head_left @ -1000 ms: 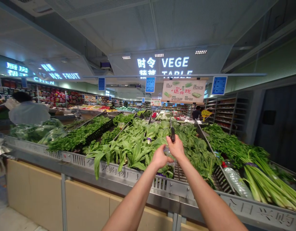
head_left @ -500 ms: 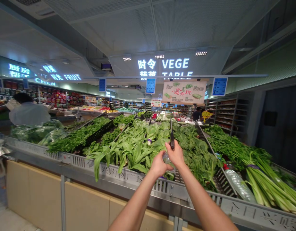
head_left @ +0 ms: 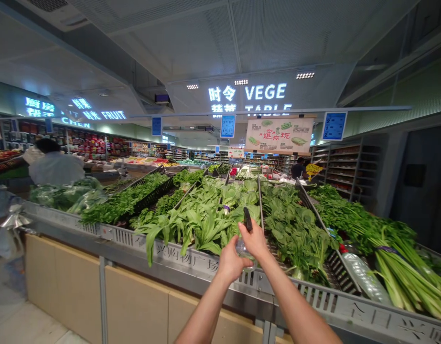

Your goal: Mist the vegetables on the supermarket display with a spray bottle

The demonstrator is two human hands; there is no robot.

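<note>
A clear spray bottle with a black spray head (head_left: 247, 220) is held between both of my hands over the front of the greens. My right hand (head_left: 255, 241) wraps the bottle's neck just under the head. Lower down, my left hand (head_left: 231, 260) grips the clear bottle body (head_left: 243, 248) from the left side. Beyond the hands lie light green leafy vegetables (head_left: 202, 215), one bunch tied with a purple band (head_left: 226, 209). Darker leafy greens (head_left: 295, 229) fill the section to the right. My fingers cover much of the bottle.
A clear plastic bottle with a red cap (head_left: 365, 279) lies beside celery (head_left: 403, 267) on the right. Black crate walls (head_left: 331, 258) divide the sections, and a grey slatted rail (head_left: 184, 255) edges the stand. A person (head_left: 55, 165) is at the left.
My hands have moved left with the spray bottle relative to the greens, uncovering the divider beside the darker greens. The view has turned slightly left. Both hands keep their hold.
</note>
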